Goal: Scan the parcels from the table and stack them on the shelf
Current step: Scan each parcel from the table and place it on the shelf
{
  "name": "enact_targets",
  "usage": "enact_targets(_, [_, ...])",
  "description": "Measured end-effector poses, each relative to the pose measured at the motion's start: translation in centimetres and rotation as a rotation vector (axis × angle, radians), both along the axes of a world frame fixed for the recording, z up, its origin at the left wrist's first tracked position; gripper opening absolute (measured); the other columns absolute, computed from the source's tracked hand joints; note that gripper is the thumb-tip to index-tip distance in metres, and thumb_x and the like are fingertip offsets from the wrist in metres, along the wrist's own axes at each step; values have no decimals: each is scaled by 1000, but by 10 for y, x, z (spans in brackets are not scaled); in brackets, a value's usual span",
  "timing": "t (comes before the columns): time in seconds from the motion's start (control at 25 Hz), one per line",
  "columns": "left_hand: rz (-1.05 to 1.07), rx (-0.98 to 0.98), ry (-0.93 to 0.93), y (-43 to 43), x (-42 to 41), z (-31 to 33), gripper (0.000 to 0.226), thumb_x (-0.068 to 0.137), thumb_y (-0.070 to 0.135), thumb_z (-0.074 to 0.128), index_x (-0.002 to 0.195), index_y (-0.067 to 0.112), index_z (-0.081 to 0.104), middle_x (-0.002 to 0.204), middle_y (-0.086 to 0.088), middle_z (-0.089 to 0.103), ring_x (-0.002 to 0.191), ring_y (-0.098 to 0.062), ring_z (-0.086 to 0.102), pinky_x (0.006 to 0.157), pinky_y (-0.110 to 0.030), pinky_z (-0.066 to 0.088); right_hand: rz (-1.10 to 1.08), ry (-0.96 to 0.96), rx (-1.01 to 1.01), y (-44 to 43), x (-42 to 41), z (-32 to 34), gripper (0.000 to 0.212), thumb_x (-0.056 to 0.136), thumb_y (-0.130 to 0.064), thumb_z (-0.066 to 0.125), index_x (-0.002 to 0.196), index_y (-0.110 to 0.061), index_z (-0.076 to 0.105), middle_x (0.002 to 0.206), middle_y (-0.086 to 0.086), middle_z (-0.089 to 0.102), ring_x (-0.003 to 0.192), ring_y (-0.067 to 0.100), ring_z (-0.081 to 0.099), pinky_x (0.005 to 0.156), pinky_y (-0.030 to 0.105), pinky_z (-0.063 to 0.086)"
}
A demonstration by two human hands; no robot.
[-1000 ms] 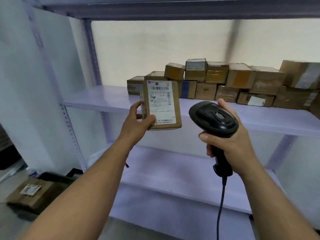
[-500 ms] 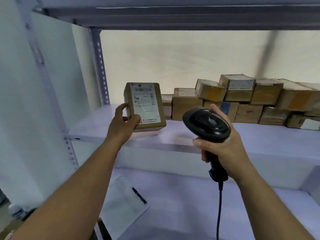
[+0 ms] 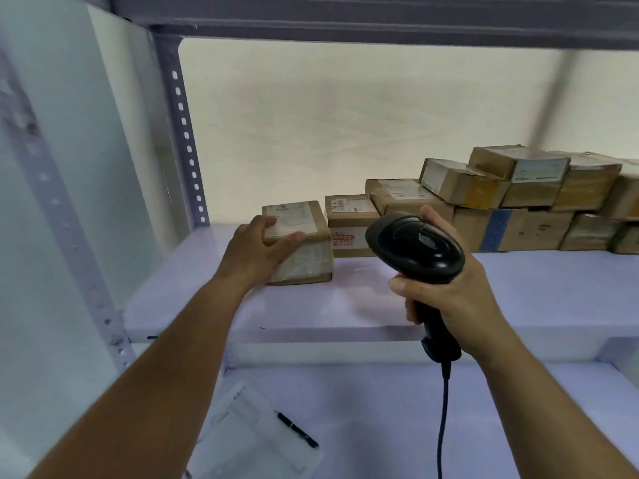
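We are holding the parcel point(image 3: 306, 221) on the shelf point(image 3: 345, 305) with our left hand point(image 3: 257, 252), fingers curled over its top, apparently touching the neighbouring box point(image 3: 349, 219); our right hand point(image 3: 460, 302) is clutching the scanner point(image 3: 415, 245).

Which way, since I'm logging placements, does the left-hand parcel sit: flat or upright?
Flat: the parcel lies label-up on the shelf, left hand holding its corner.

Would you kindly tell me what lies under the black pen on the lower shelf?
A white sheet of paper lies under the pen; whatever is beneath the sheet is covered.
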State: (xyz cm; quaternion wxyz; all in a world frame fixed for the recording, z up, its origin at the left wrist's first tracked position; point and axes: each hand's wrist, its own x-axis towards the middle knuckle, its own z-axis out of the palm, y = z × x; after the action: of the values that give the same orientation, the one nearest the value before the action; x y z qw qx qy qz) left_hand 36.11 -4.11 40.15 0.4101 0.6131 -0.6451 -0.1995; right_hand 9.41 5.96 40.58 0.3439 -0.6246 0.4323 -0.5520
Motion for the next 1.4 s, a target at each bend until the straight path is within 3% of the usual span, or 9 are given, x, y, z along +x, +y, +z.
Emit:
enact_targets(0.08, [-52, 34, 13, -8, 5, 0, 67, 78, 62, 67, 132, 29, 47, 131, -3, 51, 112, -22, 56, 96, -36, 48, -17, 14, -15, -3, 3, 3, 96, 71, 6, 80, 140, -48, 39, 98, 4, 71, 51, 31, 60, 50, 34, 55])
enact_targets(0.24, [27, -40, 14, -31, 9, 2, 55, 83, 55, 64, 129, 27, 52, 132, -9, 51, 113, -25, 55, 98, -40, 47, -47, 53, -44, -7, 9, 5, 91, 73, 5, 77, 141, -42, 41, 101, 7, 66, 50, 27, 60, 49, 31, 55])
enact_targets(0.56, [33, -20, 20, -59, -8, 6, 54, 84, 51, 65, 128, 21, 54, 134, -11, 46, 115, -26, 54, 99, -35, 43, -125, 43, -9, -5, 3, 4, 99, 68, 4, 79, 144, -43, 37, 118, 12, 61, 50, 27, 61, 50, 31, 54])
enact_targets(0.68, [61, -14, -20, -55, -8, 7, 64, 84, 54, 63, 138, 27, 45, 141, -11, 40, 127, -28, 45, 105, -38, 39, -129, 27, -1, -3, -3, 2, 99, 68, 3, 80, 145, -42, 37, 118, 17, 61, 50, 28, 60, 49, 33, 53])
enact_targets(0.8, [101, -176, 55, -31, -23, 12, 68, 86, 51, 61, 146, 30, 34, 150, -8, 31, 138, -25, 32, 110, -38, 32, -118, 14, 7, 9, -11, 0, 99, 63, -6, 85, 141, -46, 38, 117, 18, 61, 51, 29, 60, 49, 33, 53])
enact_targets(0.88, [72, -334, 121, -5, -44, 11, 63, 89, 45, 60, 145, 26, 37, 148, -5, 35, 137, -20, 33, 109, -33, 32, -117, 2, 11, 19, -21, -3, 96, 65, -5, 83, 138, -48, 38, 117, 18, 61, 51, 28, 60, 50, 32, 53])
enact_targets(1.04, [8, -564, 46, 53, -108, -5, 61, 86, 42, 62, 137, 13, 47, 140, -8, 48, 129, -19, 38, 106, -36, 35, -152, 8, 25, 54, -56, -15, 95, 73, 7, 77, 143, -42, 37, 118, 16, 61, 52, 26, 60, 51, 34, 53])
enact_targets(1.4, [-247, -317, -60, 146, -287, -63, 60, 87, 38, 68, 139, 21, 44, 142, -2, 45, 128, -20, 41, 103, -32, 35, -299, -71, 94, 164, -185, -43, 95, 73, 7, 78, 139, -48, 37, 112, 14, 64, 50, 26, 59, 49, 34, 52])
